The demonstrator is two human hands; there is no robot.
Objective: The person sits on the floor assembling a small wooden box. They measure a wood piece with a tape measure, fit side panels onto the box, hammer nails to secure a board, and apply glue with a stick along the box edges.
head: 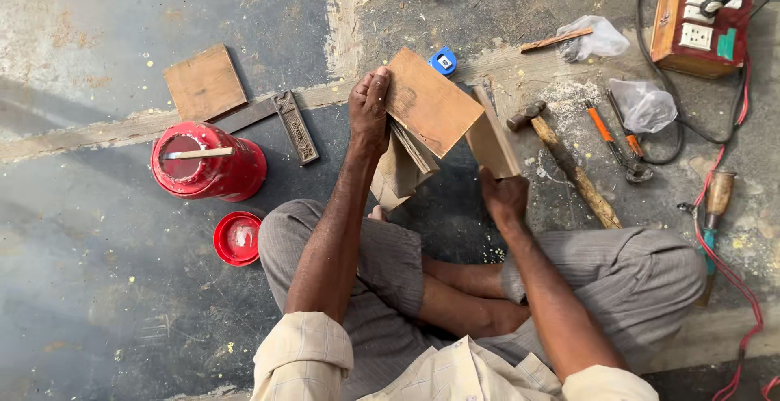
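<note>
I judge the step in hand to be fitting two wooden pieces together at a corner. My left hand (370, 111) is clasped over the left edge of the flat, pale brown square plywood panel (432, 102), thumb and fingers wrapped round it, holding it tilted above the floor. My right hand (504, 198) grips the lower end of the narrower upright plywood board (493, 143), which meets the panel's right edge; whether the two are already joined I cannot tell. More thin boards sit stacked under the panel, just beside my left wrist.

Both pieces lie directly within my grasp, over my crossed legs, so nothing needs fetching yet. I reckon the next move calls for keeping the edges flush while one hand frees itself. The wooden-handled hammer (569, 164) lies on the grey concrete floor (97, 287) just right of the board, near my right hand. The red round tin (208, 164) with its red lid (238, 238) stands well apart on my left.
</note>
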